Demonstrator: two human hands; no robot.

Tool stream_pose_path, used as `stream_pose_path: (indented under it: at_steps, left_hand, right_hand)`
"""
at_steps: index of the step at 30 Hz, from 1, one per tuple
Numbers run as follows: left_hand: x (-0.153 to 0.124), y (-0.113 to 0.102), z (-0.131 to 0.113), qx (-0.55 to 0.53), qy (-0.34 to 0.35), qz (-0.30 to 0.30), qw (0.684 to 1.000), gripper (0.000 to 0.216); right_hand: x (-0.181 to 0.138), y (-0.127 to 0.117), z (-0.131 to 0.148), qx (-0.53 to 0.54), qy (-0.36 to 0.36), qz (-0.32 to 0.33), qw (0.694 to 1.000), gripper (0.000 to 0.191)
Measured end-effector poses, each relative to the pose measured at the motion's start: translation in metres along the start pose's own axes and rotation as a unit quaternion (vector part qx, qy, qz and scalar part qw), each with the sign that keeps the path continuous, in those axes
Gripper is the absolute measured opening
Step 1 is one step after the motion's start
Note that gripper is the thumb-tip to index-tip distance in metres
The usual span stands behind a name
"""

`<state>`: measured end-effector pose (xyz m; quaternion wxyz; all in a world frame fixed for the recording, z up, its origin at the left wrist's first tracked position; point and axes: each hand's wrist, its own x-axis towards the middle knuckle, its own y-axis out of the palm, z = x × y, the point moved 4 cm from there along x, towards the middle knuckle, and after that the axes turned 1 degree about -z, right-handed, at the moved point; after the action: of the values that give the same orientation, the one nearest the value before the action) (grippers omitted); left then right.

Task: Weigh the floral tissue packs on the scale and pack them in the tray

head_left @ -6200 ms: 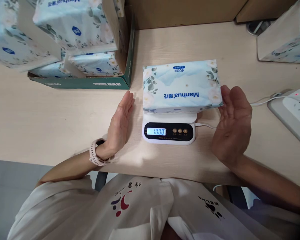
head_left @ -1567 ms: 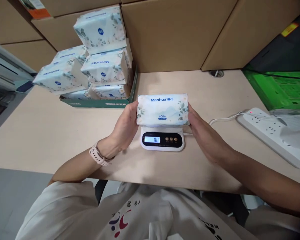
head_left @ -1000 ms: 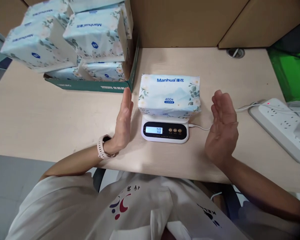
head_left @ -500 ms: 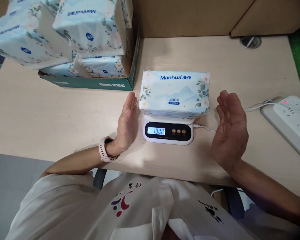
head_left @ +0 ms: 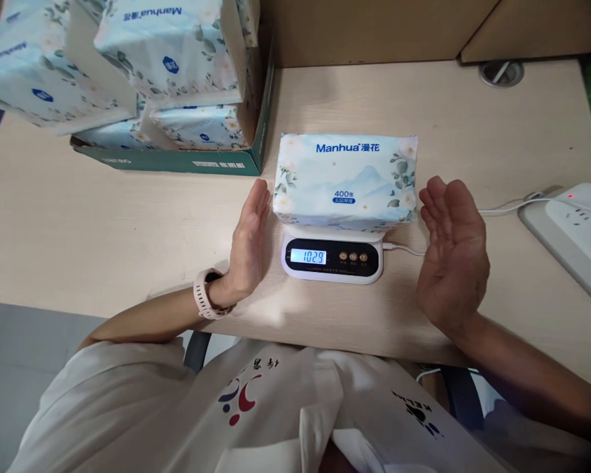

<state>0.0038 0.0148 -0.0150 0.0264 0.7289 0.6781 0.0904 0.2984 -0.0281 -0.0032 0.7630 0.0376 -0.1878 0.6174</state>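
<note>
On desk (head_left: 103, 217) — tissue pack (head_left: 345, 180) on scale (head_left: 332, 256) reads 102.9.

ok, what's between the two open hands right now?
In the head view, the tissue pack sits on the scale between the left hand and the right hand; neither hand clearly touches the pack.

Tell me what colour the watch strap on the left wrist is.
Pale pink; the watch strap shows plainly in the head view.
</note>
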Motion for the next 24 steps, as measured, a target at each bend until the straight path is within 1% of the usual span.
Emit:
stream_pose_path:
  at_steps: [4,8,12,15,20,24]
  left_hand:
    - [0.0,-0.0003,-0.0006,0.002,0.009,0.003,1.0,0.076]
    - [0.0004,0.0005,-0.0009,0.002,0.002,-0.003,1.0,0.07]
    - [0.0008,0.0029,-0.0019,-0.004,-0.001,-0.002,1.0,0.071]
    - [0.0007,0.0035,-0.0012,-0.005,-0.006,-0.003,1.0,0.069]
    - [0.0003,0.0012,-0.001,0.004,0.016,-0.007,1.0,0.067]
    - [0.0002,-0.0008,0.0002,0.008,0.019,-0.004,1.0,0.066]
  right_hand:
    - [-0.0022,0.0007,0.0011,0.011,0.004,0.006,1.0,0.054]
    - [-0.0031,0.0021,0.0056,0.017,-0.004,0.018,1.0,0.05]
    - [-0.0033,0.0031,0.0085,-0.002,-0.009,0.033,0.999,0.053]
    - [-0.0035,0.003,0.008,0.009,-0.014,0.032,0.999,0.052]
    - [-0.0035,0.0026,0.0048,0.014,-0.039,0.037,0.998,0.053]
    - [-0.0038,0.0022,0.0046,0.016,-0.049,0.045,0.998,0.053]
